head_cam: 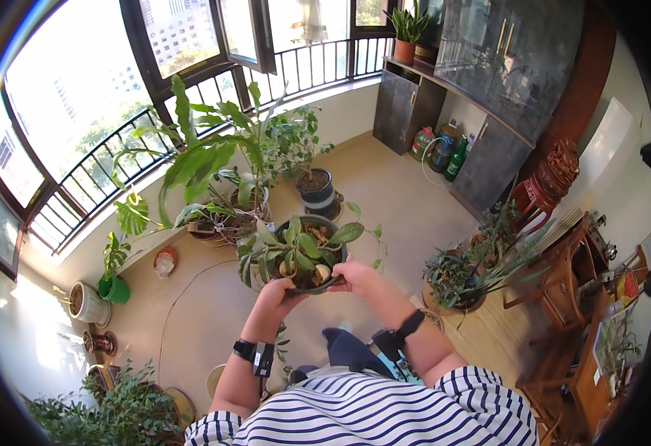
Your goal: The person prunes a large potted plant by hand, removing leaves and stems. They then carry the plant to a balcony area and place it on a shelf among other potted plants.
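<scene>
Both my hands hold a dark round plant pot (341, 253) with a broad-leaved green plant (297, 245) in it, up in front of my body. My left hand (275, 301) grips the near rim on the left, and my right hand (353, 276) grips the rim on the right; the fingers under the pot are partly hidden. Beyond it on the floor stands a dark pot with a pale band (317, 198), which holds a small leafy tree (297, 139). A large-leaved plant (203, 161) rises by the window wall, just left of the held pot.
A green pot (115, 290), a white pot (86, 304) and a red dish (165, 261) are on the floor to the left. A thin hose or cable (169, 306) curves across the floor. Potted plants (453, 279) and wooden chairs (565, 290) stand right; bottles (442, 148) sit beneath the cabinet (490, 161).
</scene>
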Motion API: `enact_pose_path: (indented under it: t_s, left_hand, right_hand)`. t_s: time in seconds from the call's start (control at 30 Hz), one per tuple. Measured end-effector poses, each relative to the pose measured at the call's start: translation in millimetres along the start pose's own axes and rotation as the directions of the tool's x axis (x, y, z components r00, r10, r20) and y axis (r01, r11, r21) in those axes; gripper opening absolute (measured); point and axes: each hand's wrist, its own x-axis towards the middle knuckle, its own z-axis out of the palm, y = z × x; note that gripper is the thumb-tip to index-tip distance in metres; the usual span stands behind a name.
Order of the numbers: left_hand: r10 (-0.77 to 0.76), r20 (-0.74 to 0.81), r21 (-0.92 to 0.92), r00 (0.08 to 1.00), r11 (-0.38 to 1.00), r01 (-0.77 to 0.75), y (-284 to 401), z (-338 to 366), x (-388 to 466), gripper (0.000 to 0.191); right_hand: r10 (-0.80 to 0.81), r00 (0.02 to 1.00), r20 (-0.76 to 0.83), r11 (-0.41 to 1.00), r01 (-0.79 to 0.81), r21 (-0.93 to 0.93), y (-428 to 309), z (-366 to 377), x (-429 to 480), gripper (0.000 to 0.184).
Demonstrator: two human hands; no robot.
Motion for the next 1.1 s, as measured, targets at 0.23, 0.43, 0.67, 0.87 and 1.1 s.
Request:
enact_pose_path:
  t_s: [0.23, 0.43, 0.67, 0.87, 1.1]
  left_hand:
    - [-0.03, 0.084, 0.059, 0.996, 0.998, 0.025, 11.9, 59.8, 127.6, 0.036]
    - [-0.089, 0.093, 0.084, 0.992, 0.993, 0.081, 12.5, 119.3, 256.3, 0.038]
    - [-0.098, 0.167, 0.076, 0.981, 0.993, 0.086, 31.9, 198.5, 386.9, 0.038]
    - [-0.115, 0.153, 0.127, 0.981, 0.987, 0.096, 55.8, 262.2, 499.1, 0.039]
    - [-0.183, 0.136, 0.193, 0.974, 0.969, 0.155, 59.5, 379.2, 646.5, 0.038]
  right_hand:
    - [-0.105, 0.992, -0.066, 0.994, 0.104, -0.013, -80.1, -80.0, 31.1, 0.044]
    - [-0.14, 0.983, -0.123, 0.99, 0.138, -0.023, -151.3, -176.4, 86.5, 0.061]
    - [-0.143, 0.979, -0.146, 0.989, 0.146, 0.014, -248.0, -273.9, 132.6, 0.074]
    - [-0.174, 0.974, -0.142, 0.982, 0.183, 0.051, -326.5, -350.2, 181.4, 0.075]
    - [-0.212, 0.956, -0.205, 0.962, 0.241, 0.13, -419.4, -490.3, 241.9, 0.069]
